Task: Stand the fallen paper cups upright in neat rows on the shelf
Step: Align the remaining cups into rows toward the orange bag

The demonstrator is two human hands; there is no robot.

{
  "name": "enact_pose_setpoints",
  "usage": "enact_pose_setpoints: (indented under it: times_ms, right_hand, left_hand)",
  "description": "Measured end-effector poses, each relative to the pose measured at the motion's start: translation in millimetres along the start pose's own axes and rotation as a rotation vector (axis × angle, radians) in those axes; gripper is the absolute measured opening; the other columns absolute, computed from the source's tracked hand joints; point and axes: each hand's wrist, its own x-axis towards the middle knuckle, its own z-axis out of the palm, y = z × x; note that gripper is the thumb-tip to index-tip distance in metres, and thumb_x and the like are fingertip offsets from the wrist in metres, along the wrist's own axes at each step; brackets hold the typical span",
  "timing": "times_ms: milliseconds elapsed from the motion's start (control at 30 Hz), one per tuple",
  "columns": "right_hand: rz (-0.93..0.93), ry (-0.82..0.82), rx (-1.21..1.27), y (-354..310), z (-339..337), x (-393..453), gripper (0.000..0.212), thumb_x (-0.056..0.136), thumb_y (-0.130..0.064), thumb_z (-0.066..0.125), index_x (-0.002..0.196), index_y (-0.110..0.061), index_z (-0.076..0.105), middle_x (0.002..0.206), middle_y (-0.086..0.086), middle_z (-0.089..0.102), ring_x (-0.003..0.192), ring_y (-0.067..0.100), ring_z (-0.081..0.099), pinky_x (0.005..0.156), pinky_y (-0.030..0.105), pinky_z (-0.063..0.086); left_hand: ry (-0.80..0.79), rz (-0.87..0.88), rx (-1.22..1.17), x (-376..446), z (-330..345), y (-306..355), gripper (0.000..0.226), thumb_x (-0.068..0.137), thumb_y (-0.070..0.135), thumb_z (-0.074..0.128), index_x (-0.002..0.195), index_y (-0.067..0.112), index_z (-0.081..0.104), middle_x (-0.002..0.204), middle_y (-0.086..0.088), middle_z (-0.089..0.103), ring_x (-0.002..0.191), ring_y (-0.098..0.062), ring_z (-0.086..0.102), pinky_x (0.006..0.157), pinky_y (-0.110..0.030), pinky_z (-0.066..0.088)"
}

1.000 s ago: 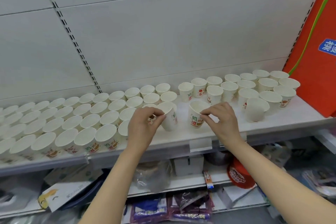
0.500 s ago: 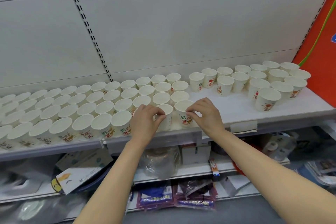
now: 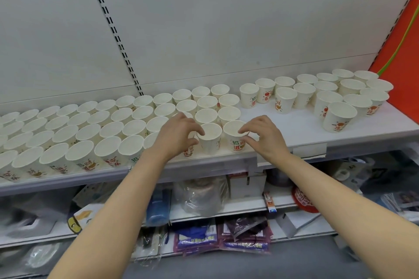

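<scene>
The left hand [image 3: 179,135] curls its fingers [image 3: 196,130] around the rim of one paper cup [image 3: 210,137]; the right hand [image 3: 260,136] pinches the neighbour cup [image 3: 235,136]. Both cups stand upright, mouths up, axis vertical, at the shelf [image 3: 294,129] front edge. Better to release softly, keeping them aligned with the rows behind the fingers.
</scene>
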Motion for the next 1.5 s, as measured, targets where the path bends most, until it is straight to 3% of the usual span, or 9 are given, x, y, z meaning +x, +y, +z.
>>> enact_pose_setpoints:
  times_ms: [233,500,733,933,1133,1367,1500]
  right_hand:
    - [0.023,-0.057,0.000,-5.4,0.1,3.4,0.008,0.079,-0.018,0.075,0.087,-0.019,0.074,0.086,-0.007,0.068,0.093,0.016,0.052,0.075,0.028,0.044]
    - [0.060,-0.068,0.057,-7.9,0.4,-0.8,0.008,0.080,-0.016,0.074,0.088,-0.019,0.073,0.088,-0.008,0.067,0.097,0.013,0.051,0.078,0.029,0.045]
    - [0.055,-0.086,0.086,-13.4,0.3,1.0,0.007,0.083,-0.011,0.070,0.088,-0.016,0.072,0.091,-0.006,0.067,0.097,0.013,0.053,0.081,0.025,0.044]
    - [0.054,-0.057,0.104,-9.1,0.6,-2.7,0.007,0.085,-0.009,0.068,0.089,-0.014,0.070,0.092,-0.006,0.068,0.096,0.011,0.054,0.081,0.027,0.046]
    - [0.035,-0.057,0.081,-11.3,3.6,-6.0,0.008,0.085,-0.008,0.067,0.091,-0.014,0.070,0.093,-0.005,0.067,0.099,0.014,0.053,0.081,0.029,0.046]
    - [0.015,-0.027,0.007,-13.4,0.5,-3.1,0.020,0.082,-0.010,0.070,0.100,-0.016,0.071,0.096,-0.005,0.068,0.101,0.019,0.053,0.085,0.033,0.045]
    - [-0.009,-0.036,-0.034,-14.8,4.2,-0.2,0.015,0.081,-0.012,0.072,0.095,-0.017,0.073,0.093,-0.004,0.069,0.097,0.023,0.054,0.083,0.036,0.042]
  left_hand:
    - [-0.034,0.073,0.029,11.9,3.9,12.7,0.007,0.081,0.036,0.073,0.088,0.035,0.074,0.085,0.012,0.069,0.089,-0.017,0.048,0.073,-0.035,0.045]
    - [-0.041,0.075,-0.069,6.2,-4.9,5.7,0.039,0.070,0.047,0.080,0.106,0.035,0.072,0.106,0.014,0.068,0.099,-0.016,0.048,0.084,-0.034,0.043]
    - [-0.038,0.089,-0.022,5.0,5.1,15.5,0.012,0.079,0.038,0.075,0.090,0.033,0.076,0.087,0.011,0.071,0.091,-0.018,0.051,0.078,-0.032,0.040]
    - [0.058,0.057,-0.100,-1.1,10.2,11.3,0.030,0.073,0.047,0.078,0.099,0.033,0.074,0.097,0.012,0.071,0.094,-0.017,0.051,0.083,-0.035,0.042]
    - [0.067,0.047,-0.064,-3.6,20.2,16.4,0.020,0.081,0.049,0.070,0.096,0.037,0.074,0.094,0.013,0.071,0.097,-0.014,0.052,0.079,-0.031,0.034]
    - [0.289,-0.046,-0.124,-26.9,26.1,3.4,0.049,0.069,0.060,0.074,0.110,0.034,0.071,0.112,0.013,0.069,0.108,-0.016,0.053,0.088,-0.036,0.040]
    - [0.322,-0.082,-0.106,-40.6,28.5,-9.4,0.042,0.071,0.054,0.075,0.108,0.034,0.071,0.111,0.015,0.068,0.106,-0.017,0.054,0.087,-0.036,0.041]
